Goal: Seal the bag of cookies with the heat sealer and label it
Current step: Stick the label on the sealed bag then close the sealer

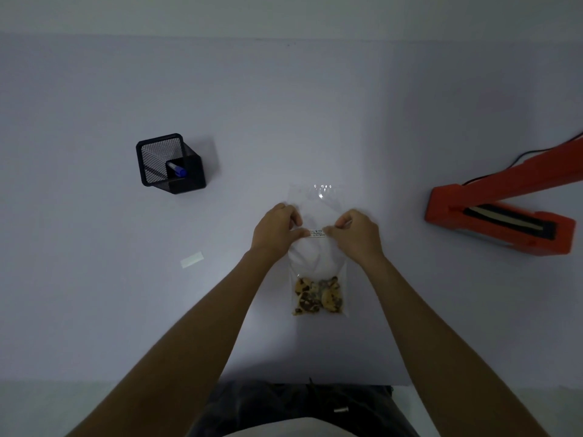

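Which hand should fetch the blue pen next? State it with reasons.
Left. The left hand is on the side of the black mesh pen holder with the blue pen; the right hand would cross the clear cookie bag.

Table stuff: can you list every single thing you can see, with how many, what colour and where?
table: one, pale grey-white, under everything.
pen holder: one, black mesh, far left.
pen: one, blue and white, standing in the pen holder.
paper strip: one, white, lying flat left of the bag.
heat sealer: one, orange-red, far right, arm raised.
cable: one, dark, behind the heat sealer.
bag: one, clear plastic, flat in the middle.
cookies: a few, brown with dark chips, at the near end of the bag.
label: one, white with writing, over the bag between both hands.
left hand: pinches the label's left end.
right hand: pinches its right end.
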